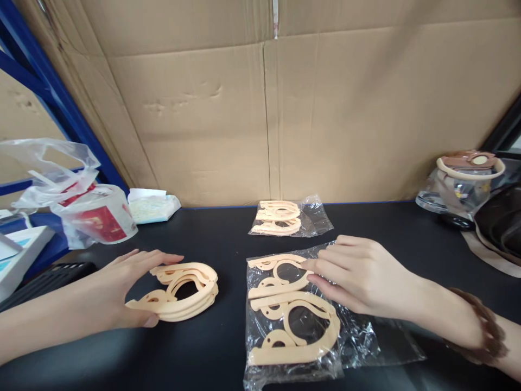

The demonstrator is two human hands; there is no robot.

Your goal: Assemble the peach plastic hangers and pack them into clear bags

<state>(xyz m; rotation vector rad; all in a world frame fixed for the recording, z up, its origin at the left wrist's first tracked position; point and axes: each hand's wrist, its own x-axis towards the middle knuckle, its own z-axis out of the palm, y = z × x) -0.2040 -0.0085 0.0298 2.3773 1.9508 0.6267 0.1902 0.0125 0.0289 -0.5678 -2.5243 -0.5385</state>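
My left hand (126,285) lies on the black table with its thumb and fingers closed round a small stack of beige curved plastic pieces (183,290). My right hand (358,274) rests flat, fingers stretched out, on a clear plastic bag (301,320) that holds several of the same beige pieces. A second, smaller clear bag of beige pieces (285,217) lies farther back near the cardboard wall, touched by neither hand.
A cardboard sheet (264,108) walls off the back of the black table (223,347). At the left stand a plastic bag with a red-labelled cup (95,214), a packet of wipes (152,206) and a blue rack (49,92). A lidded clear jar (464,182) sits at the right.
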